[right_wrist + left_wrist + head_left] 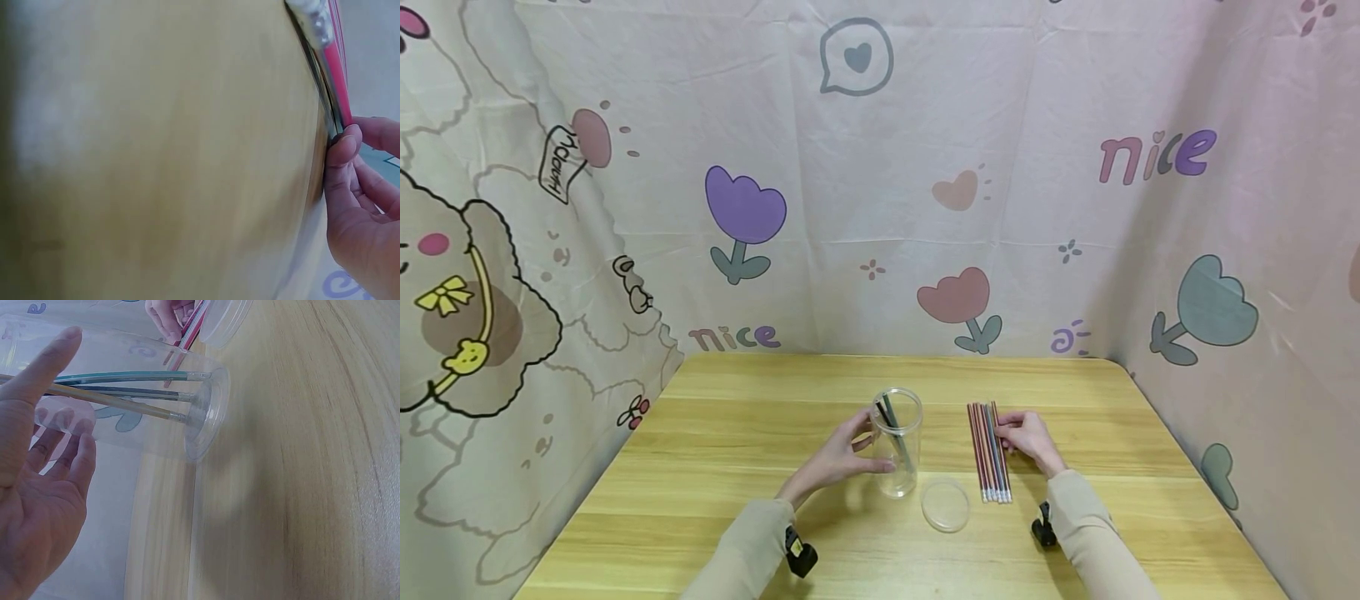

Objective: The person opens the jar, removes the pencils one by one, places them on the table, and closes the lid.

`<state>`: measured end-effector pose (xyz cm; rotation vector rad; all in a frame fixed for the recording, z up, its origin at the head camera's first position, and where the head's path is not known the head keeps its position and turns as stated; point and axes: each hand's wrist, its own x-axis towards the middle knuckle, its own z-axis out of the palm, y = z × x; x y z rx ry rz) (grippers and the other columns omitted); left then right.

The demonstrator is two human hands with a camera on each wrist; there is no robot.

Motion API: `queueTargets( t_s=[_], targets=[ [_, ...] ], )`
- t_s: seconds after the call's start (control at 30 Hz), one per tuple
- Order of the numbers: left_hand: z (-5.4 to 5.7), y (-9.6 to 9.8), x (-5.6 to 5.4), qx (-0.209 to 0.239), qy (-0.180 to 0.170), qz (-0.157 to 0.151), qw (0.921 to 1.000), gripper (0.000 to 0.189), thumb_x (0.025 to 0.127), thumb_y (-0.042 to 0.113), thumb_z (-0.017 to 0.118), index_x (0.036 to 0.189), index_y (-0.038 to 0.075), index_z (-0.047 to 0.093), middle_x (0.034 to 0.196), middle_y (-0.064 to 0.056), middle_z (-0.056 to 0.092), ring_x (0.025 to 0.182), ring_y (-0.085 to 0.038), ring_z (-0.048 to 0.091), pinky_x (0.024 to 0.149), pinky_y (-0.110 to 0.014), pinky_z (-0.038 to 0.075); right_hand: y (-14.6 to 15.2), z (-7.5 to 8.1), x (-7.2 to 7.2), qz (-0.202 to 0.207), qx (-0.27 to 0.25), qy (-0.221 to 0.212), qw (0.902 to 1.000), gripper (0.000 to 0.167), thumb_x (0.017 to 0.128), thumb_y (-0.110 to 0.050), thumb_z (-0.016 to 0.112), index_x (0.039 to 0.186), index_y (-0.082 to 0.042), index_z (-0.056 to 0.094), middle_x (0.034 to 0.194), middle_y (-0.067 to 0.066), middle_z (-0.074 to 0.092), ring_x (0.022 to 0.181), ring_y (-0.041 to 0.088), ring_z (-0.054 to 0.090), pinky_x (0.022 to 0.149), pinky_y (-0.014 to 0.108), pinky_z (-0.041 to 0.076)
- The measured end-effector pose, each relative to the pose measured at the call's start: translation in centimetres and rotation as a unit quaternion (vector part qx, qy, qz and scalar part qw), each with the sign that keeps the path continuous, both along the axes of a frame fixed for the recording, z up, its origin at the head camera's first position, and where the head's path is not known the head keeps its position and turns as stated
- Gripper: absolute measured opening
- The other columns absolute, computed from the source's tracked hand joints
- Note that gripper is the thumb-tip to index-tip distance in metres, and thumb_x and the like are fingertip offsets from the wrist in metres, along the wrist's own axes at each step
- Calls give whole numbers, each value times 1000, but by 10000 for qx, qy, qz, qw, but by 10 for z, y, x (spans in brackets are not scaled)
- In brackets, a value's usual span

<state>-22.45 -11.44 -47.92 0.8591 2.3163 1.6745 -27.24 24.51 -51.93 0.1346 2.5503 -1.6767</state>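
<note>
Left hand round a clear jar, right hand at a row of pencils.
The left hand (837,458) curved its thumb and fingers about the clear jar (913,442), which stood upright on the wooden surface (715,450) with a few pencils leaning inside (134,376), their metal-banded ends at its base. To the right, the right hand (1028,435) pinched a pencil between thumb and fingertips at the right edge of the row of pencils (988,454), which lay side by side. The round clear lid (946,507) lay flat between jar and row, nearer the person.
</note>
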Motion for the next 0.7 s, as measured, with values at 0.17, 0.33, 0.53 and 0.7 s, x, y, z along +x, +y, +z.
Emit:
queueTargets(
  t_s=[0.17,0.33,0.53,0.7],
  targets=[
    [0,0,0,-3,0,-2,10000,86,80,16,86,151,9,39,145,-18,52,139,-43,48,119,-56,41,-2,1,1,-47,58,41,10000,27,88,3,67,111,17,63,76,10,68,57,10,58,48,18,52],
    [0,1,0,-7,-44,19,10000,83,79,16,86,149,10,41,143,-17,54,138,-41,48,119,-55,41,-3,2,2,-70,111,66,9999,26,87,2,68,108,16,65,70,8,67,54,10,58,47,18,53],
    [0,0,0,13,-55,10,10000,83,80,16,86,149,10,41,144,-17,54,138,-42,48,119,-55,41,-2,2,2,-32,21,59,10000,26,87,3,67,109,17,64,72,9,67,56,10,58,48,19,54],
    [0,0,0,0,5,-6,10000,84,80,16,86,150,9,40,144,-17,53,138,-42,48,119,-55,41,-2,3,2,-7,-240,23,9997,30,89,3,65,114,18,62,74,8,66,56,10,58,47,18,52]
  ],
)
